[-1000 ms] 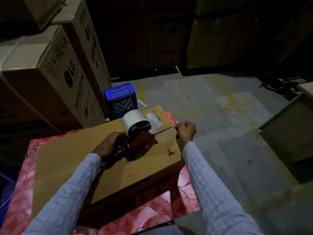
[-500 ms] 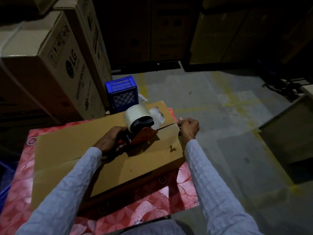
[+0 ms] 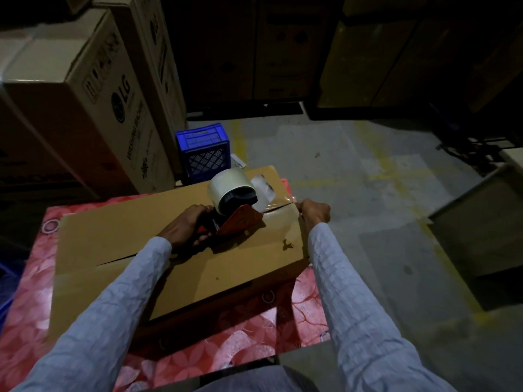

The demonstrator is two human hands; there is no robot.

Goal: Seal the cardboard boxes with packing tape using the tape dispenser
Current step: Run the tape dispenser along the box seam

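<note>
A flat brown cardboard box (image 3: 119, 233) lies on a red flowered surface (image 3: 25, 304), its two top flaps meeting in a seam that runs from left to right. On that seam stands a red tape dispenser (image 3: 237, 220) with a pale tape roll (image 3: 227, 183). My left hand (image 3: 185, 226) grips the dispenser's handle. A short stretch of clear tape (image 3: 278, 206) runs from the dispenser to the box's right end. There my right hand (image 3: 312, 212) pinches the tape's end at the box's edge.
Tall cardboard cartons (image 3: 85, 108) are stacked at the left, with a blue plastic crate (image 3: 202, 149) on the floor behind the box. More cartons line the dark back wall. Another box (image 3: 478, 222) stands at the right on the concrete floor (image 3: 353, 171).
The two hands and the dispenser keep their places on the box. A short length of clear tape now shows between the dispenser and my right hand.
</note>
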